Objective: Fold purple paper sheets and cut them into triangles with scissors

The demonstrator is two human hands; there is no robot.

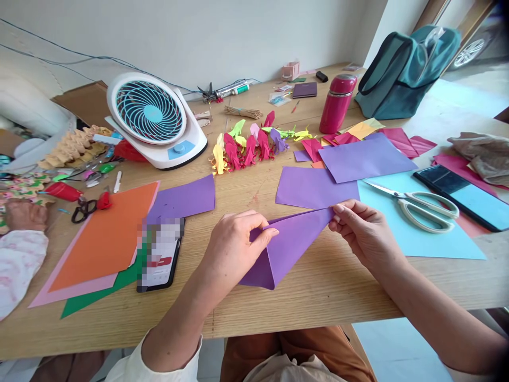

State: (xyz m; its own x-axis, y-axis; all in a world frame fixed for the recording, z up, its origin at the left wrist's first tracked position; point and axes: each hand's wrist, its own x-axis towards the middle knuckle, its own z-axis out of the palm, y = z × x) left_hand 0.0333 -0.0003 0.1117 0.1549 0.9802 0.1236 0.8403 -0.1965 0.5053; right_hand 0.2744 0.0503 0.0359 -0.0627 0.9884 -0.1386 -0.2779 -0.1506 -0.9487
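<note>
Between my two hands is a sheet of purple paper (292,246), partly folded over, its lower fold standing off the table near the front edge. My left hand (242,239) pinches its upper left edge between thumb and fingers. At the far right corner, my right hand (360,228) grips the paper with thumb and curled fingers. Just behind lies a flat purple sheet (306,188), partly under another purple piece (368,157). White-handled scissors (427,209) rest on light blue paper (441,244) to the right of my right hand.
A phone (163,260) lies left of my left hand by orange paper (107,239). Behind stand a white fan (153,119), folded paper figures (248,151), a pink flask (338,106) and a teal bag (401,79). Another person's hand (26,215) rests at the far left.
</note>
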